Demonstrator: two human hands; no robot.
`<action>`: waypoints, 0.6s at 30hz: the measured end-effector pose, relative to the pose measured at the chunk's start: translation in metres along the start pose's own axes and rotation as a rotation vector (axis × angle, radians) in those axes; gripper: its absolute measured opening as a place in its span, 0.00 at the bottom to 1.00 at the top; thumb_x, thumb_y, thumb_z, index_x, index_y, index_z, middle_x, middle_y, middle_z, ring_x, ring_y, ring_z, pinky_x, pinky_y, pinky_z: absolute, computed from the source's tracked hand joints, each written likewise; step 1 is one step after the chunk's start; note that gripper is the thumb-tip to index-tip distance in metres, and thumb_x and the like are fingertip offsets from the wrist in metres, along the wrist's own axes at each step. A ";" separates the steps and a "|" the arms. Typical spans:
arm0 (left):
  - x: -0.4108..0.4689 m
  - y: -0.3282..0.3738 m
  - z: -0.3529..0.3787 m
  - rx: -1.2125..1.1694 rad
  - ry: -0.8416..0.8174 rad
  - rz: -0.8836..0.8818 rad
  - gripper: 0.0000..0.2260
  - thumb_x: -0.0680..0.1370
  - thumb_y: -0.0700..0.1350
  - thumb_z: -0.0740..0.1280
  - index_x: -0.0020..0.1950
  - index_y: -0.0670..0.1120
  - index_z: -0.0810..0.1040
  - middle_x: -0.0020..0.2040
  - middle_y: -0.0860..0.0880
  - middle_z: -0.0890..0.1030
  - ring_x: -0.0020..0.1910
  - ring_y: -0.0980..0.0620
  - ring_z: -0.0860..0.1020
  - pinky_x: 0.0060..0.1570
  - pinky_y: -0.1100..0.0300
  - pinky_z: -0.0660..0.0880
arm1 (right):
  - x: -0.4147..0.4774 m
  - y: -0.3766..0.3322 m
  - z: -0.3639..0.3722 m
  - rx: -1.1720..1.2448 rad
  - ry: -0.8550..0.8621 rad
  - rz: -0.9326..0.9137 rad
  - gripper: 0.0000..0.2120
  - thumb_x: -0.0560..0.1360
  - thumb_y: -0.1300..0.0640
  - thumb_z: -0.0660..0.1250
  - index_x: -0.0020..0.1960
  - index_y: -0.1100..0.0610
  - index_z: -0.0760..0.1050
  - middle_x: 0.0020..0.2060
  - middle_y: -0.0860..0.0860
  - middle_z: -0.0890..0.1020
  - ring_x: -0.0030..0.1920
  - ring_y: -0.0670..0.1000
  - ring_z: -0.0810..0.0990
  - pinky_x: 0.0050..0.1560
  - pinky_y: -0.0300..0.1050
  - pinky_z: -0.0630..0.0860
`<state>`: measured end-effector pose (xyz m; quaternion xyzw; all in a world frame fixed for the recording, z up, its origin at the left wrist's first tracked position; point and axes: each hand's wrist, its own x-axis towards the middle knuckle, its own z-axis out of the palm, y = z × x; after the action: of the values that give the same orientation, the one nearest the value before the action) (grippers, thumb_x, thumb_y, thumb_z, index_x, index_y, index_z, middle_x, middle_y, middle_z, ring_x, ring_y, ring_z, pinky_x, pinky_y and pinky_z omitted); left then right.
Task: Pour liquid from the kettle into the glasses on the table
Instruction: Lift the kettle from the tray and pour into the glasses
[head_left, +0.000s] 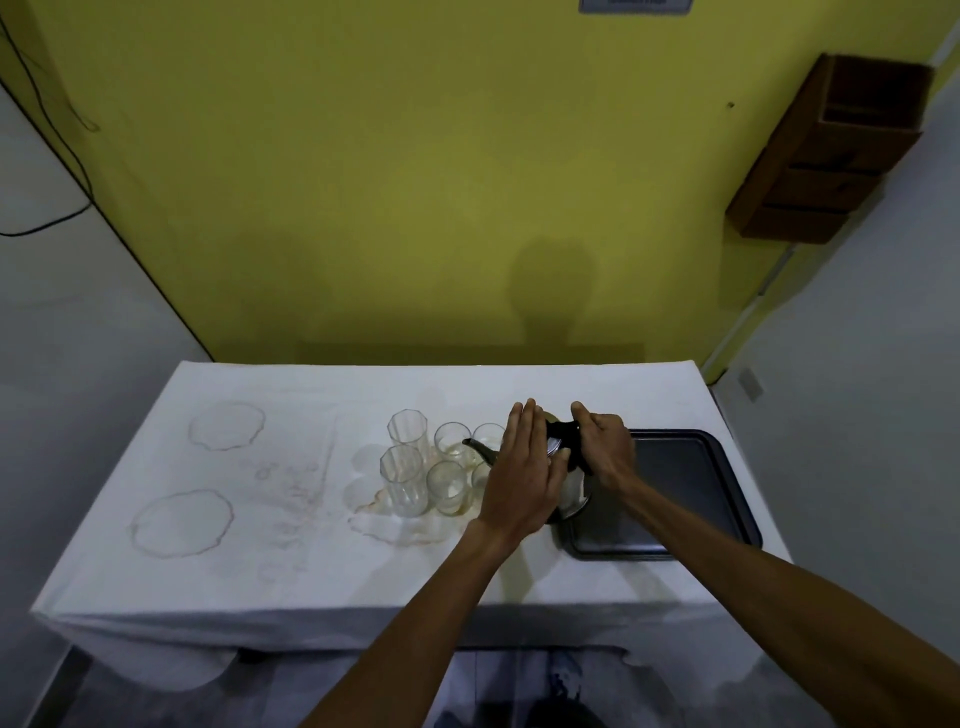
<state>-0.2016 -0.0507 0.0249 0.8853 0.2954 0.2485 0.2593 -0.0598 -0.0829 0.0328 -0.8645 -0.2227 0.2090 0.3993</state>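
Note:
A steel kettle with a black handle and a dark spout stands at the left end of a dark tray. Its spout reaches left over the nearest short glass. My right hand grips the black handle from the right. My left hand lies flat with fingers together against the kettle's lid and left side, hiding much of the body. Several clear glasses stand in a cluster left of the kettle: two tall ribbed ones and shorter plain ones. Whether liquid flows is unclear.
The table is covered with a white cloth marked by brownish ring stains at the left and a wet stain under the glasses. A yellow wall rises behind. A cardboard box hangs at upper right.

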 end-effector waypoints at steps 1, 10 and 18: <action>0.001 0.003 0.000 0.020 0.013 0.020 0.29 0.83 0.55 0.48 0.76 0.34 0.57 0.77 0.39 0.57 0.78 0.45 0.50 0.75 0.48 0.54 | 0.000 -0.001 -0.001 0.026 0.004 0.013 0.28 0.78 0.41 0.61 0.26 0.57 0.70 0.26 0.52 0.76 0.34 0.57 0.76 0.39 0.48 0.68; 0.027 0.011 -0.007 0.071 0.036 0.080 0.29 0.84 0.53 0.46 0.71 0.30 0.63 0.73 0.33 0.64 0.75 0.37 0.59 0.72 0.43 0.60 | 0.011 -0.017 -0.007 0.070 0.040 0.037 0.26 0.78 0.42 0.61 0.30 0.59 0.72 0.31 0.56 0.78 0.37 0.58 0.77 0.40 0.48 0.69; 0.045 -0.005 -0.007 0.075 0.017 0.064 0.26 0.82 0.49 0.53 0.71 0.30 0.63 0.73 0.33 0.65 0.74 0.37 0.60 0.73 0.44 0.59 | 0.021 -0.032 -0.004 -0.050 0.071 0.031 0.26 0.78 0.39 0.58 0.37 0.58 0.79 0.42 0.59 0.84 0.46 0.62 0.81 0.46 0.50 0.73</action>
<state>-0.1764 -0.0155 0.0400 0.9013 0.2782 0.2530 0.2151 -0.0473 -0.0548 0.0563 -0.8844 -0.2002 0.1789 0.3819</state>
